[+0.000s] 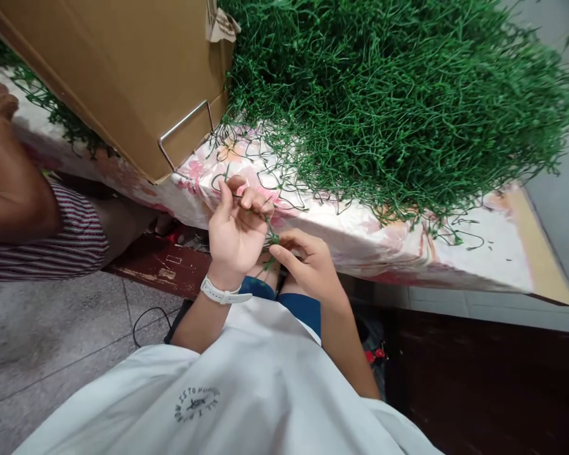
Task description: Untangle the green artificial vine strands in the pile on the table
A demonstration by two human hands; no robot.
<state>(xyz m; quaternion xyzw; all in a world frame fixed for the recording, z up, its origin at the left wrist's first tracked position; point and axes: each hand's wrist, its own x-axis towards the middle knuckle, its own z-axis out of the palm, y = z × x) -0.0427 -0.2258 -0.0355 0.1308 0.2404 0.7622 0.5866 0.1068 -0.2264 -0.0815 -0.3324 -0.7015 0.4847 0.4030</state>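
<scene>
My left hand [237, 237], with a white band on its wrist, is turned palm up at the front edge of the table. Its fingers are curled, and the thumb and forefinger pinch a thin green plant stem [271, 229], which looks artificial. Close by on the right, my right hand [308, 262] pinches the same stem's leafy part between thumb and fingertips. The stem crosses from one hand to the other, with small sprigs hanging below. Beyond both hands lies a big heap of similar green stems [384, 107], some loose strands reaching toward my fingers.
A tall cardboard box [137, 82] stands left of the heap, a metal wire handle [184, 129] at its lower side. A flowered cloth [360, 243] covers the table. Another person's arm [14, 183] is at far left. Below runs a dark red bench [156, 268].
</scene>
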